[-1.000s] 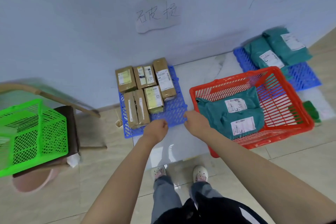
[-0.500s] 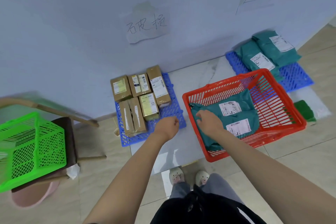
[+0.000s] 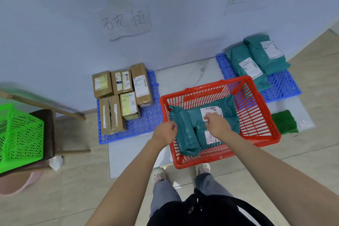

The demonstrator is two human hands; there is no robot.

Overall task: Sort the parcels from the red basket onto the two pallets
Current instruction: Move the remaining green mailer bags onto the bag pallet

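Head view: red basket (image 3: 260, 101) on floor between two blue pallets, teal parcels inside; leftmost teal parcel (image 3: 185, 132) lies long axis near-to-far along basket's left wall, left hand (image 3: 165, 132) curled on its left edge, right hand (image 3: 216, 124) pinching the labelled middle parcel (image 3: 227, 108).

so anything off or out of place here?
Mostly tidy. One cardboard box on the left pallet has a ragged split along its top seam. A green pad lies loose on the floor beside the red basket.
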